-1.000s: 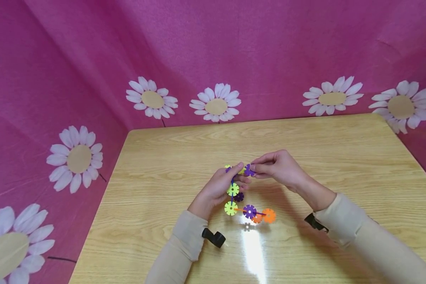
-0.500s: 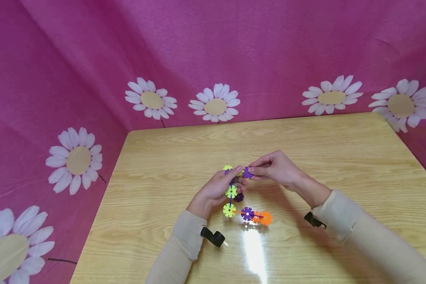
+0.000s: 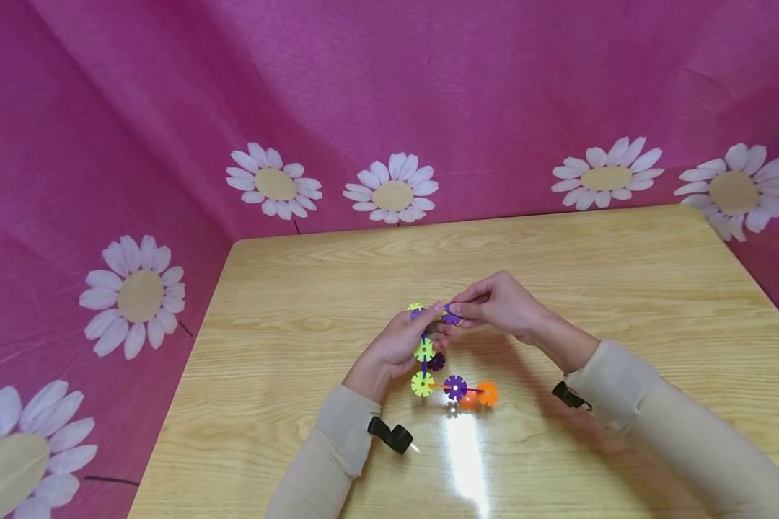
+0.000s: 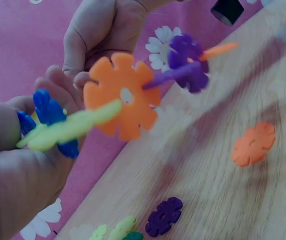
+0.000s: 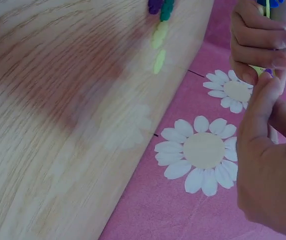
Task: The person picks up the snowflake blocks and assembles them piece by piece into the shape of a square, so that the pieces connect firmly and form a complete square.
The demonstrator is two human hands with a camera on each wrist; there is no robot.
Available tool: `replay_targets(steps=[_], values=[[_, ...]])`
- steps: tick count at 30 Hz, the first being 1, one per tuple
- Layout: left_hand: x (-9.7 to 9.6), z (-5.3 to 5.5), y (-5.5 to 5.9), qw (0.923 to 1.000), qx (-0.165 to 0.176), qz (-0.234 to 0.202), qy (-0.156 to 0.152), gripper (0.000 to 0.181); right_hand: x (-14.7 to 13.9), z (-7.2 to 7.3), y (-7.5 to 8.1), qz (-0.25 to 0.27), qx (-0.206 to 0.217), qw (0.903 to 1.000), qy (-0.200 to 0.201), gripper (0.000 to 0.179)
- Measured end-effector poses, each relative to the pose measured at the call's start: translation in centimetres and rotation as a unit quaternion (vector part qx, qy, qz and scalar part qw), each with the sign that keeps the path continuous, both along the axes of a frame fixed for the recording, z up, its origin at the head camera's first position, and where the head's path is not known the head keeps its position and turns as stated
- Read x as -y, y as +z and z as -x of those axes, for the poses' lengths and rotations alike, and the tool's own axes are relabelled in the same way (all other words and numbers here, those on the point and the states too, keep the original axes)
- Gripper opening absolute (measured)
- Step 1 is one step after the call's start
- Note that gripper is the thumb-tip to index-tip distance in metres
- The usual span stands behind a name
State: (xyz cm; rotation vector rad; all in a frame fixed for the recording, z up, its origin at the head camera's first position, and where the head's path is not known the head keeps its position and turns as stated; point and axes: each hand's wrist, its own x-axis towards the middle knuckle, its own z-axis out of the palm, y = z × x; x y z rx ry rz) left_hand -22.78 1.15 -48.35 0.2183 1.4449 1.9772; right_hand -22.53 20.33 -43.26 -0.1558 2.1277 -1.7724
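My left hand [image 3: 396, 342] grips a chain of slotted plastic discs between thumb and fingers. Below the hand hang yellow discs [image 3: 423, 384] with blue ones set crosswise, then a purple disc [image 3: 456, 388] and an orange disc [image 3: 487, 393] reaching right. Thumb and fingertips of my right hand [image 3: 509, 310] pinch another purple disc [image 3: 452, 315], right beside the left fingertips. In the right wrist view the two hands meet, and the fingers mostly hide that purple disc. The left wrist view shows the hanging orange disc [image 4: 98, 107] up close, slotted to a yellow one.
Loose on the wooden table [image 3: 298, 346] lie an orange disc [image 4: 253, 145] and a dark purple disc [image 4: 164, 216]. Yellow and green discs [image 5: 166, 9] lie near the purple one. Pink flowered cloth [image 3: 493, 94] stands along the table's back and left edges.
My right hand has shifted slightly left, bringing its purple disc closer to the left hand's fingertips. The hanging end of the chain has swayed a little; the left hand stays nearly in place.
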Motion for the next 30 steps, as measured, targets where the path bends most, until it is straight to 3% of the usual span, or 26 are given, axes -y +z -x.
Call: replay_targets(steps=[3,6,11,18,22,26,28,30], values=[[0.2,0.1,0.1,0.9996,0.019,-0.020,0.007,0.051,0.1,0.0,0.3,-0.003,-0.020,0.9998,0.002,0.022],[0.5,0.3,0.5,0.9977,0.046,-0.049,-0.004,0.051,0.2,0.0,0.5,-0.017,-0.034,0.9993,0.007,0.022],[0.8,0.3,1.2,0.9926,0.085,-0.083,-0.027,0.051,0.2,0.1,0.8,-0.018,-0.015,0.9996,0.016,0.022],[0.8,0.3,1.3,0.9970,0.065,-0.041,0.011,0.043,0.6,0.0,0.8,-0.021,-0.011,0.9996,0.017,0.020],[1.0,0.4,1.3,0.9974,0.060,-0.014,0.036,0.039,0.8,0.2,0.6,-0.061,-0.051,0.9967,0.017,0.021],[1.2,0.4,1.3,0.9962,0.071,-0.009,0.051,0.040,0.6,0.8,-0.4,-0.141,-0.129,0.9815,-0.007,0.021],[1.3,0.4,1.3,0.9950,0.080,-0.016,0.058,0.040,0.5,1.0,-1.7,-0.194,-0.179,0.9647,0.004,0.019],[1.4,0.5,1.3,0.9931,0.093,-0.025,0.067,0.039,0.6,0.8,-3.3,-0.232,-0.226,0.9448,0.050,0.015]])
